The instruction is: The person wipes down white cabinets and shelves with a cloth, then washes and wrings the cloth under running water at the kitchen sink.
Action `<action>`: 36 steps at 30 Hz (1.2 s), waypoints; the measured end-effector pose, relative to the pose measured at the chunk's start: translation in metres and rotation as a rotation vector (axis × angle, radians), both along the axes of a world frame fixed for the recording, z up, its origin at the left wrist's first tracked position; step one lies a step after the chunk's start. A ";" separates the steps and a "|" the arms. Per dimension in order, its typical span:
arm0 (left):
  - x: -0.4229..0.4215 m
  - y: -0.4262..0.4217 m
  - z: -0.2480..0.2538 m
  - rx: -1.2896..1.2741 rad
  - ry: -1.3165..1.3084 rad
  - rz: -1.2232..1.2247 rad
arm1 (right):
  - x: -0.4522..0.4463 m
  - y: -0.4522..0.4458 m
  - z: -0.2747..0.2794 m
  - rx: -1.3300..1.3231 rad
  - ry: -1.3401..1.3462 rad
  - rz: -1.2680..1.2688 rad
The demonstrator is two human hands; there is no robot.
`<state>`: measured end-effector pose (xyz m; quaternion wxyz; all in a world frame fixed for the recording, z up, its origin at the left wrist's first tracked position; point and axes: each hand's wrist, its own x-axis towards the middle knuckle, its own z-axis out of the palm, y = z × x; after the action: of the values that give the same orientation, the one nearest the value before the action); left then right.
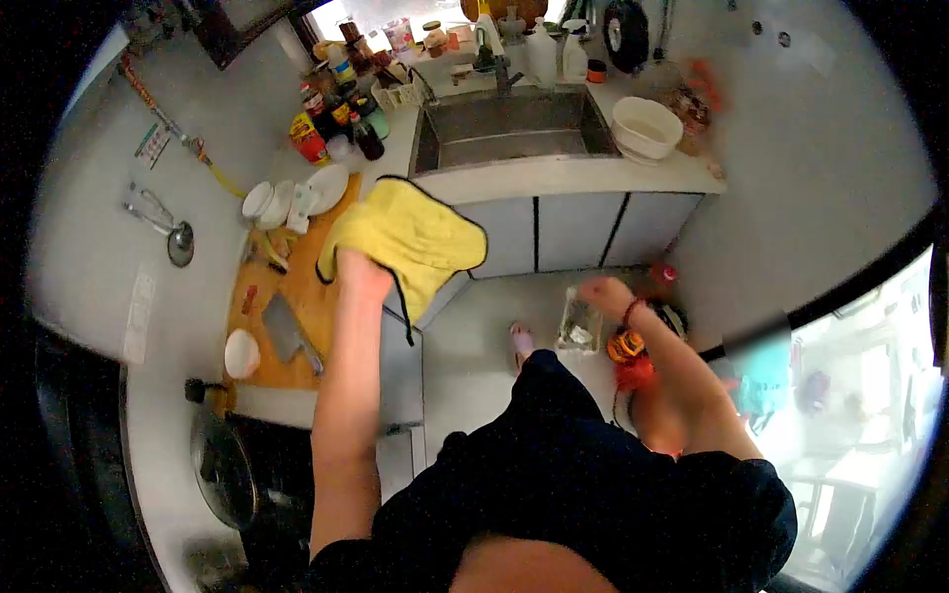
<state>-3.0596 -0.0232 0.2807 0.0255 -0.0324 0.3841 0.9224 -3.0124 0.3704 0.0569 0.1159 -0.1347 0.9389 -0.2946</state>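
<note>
A yellow cloth [410, 232] with black edging hangs from my left hand [363, 274], whose fingers are closed on it and mostly hidden by the fabric. The cloth spreads out over the edge of the wooden board [314, 259] and the cabinet fronts. My right hand [608, 295] hangs in the air to the right, above a clear plastic bin [579, 324] on the floor. Its fingers look curled together, with nothing visible in them. A red bracelet [631, 310] circles that wrist.
A metal sink [514, 128] sits in the back counter, with a white basin [647, 128] at its right. Bottles [366, 136] crowd the left corner. A cleaver [287, 329], a white bowl [242, 354] and a plate [328, 188] lie on the wooden board.
</note>
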 end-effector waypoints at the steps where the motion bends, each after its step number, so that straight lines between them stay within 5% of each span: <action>1: -0.045 0.006 -0.002 0.006 0.009 -0.028 | -0.043 0.001 0.018 -0.068 -0.044 -0.109; 7: -0.276 0.060 -0.002 0.029 -0.043 -0.088 | -0.343 -0.005 0.052 -0.340 0.210 -0.271; 12: -0.411 0.085 -0.054 0.151 -0.172 -0.139 | -0.555 -0.019 0.067 0.054 0.261 -0.256; 17: -0.508 0.100 -0.098 0.225 -0.260 -0.170 | -0.694 -0.009 0.026 0.114 0.275 -0.391; 21: -0.560 0.119 -0.133 0.337 -0.332 -0.163 | -0.680 -0.021 0.021 -0.124 0.098 -0.524; 24: -0.584 0.138 -0.152 0.389 -0.334 -0.198 | -0.654 -0.024 0.024 -0.027 0.057 -0.360; 29: -0.609 0.172 -0.173 0.432 -0.357 -0.306 | -0.598 -0.026 0.030 -0.091 0.227 -0.324; 34: -0.599 0.185 -0.184 0.508 -0.507 -0.331 | -0.561 -0.058 -0.018 -0.157 0.245 -0.289; 36: -0.598 0.186 -0.196 0.522 -0.527 -0.338 | -0.585 -0.047 -0.082 -0.038 0.351 -0.294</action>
<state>-3.6575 0.1624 0.0852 0.2819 -0.1965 0.1172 0.9318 -3.5971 0.3230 -0.0254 -0.0958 -0.0480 0.9485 -0.2981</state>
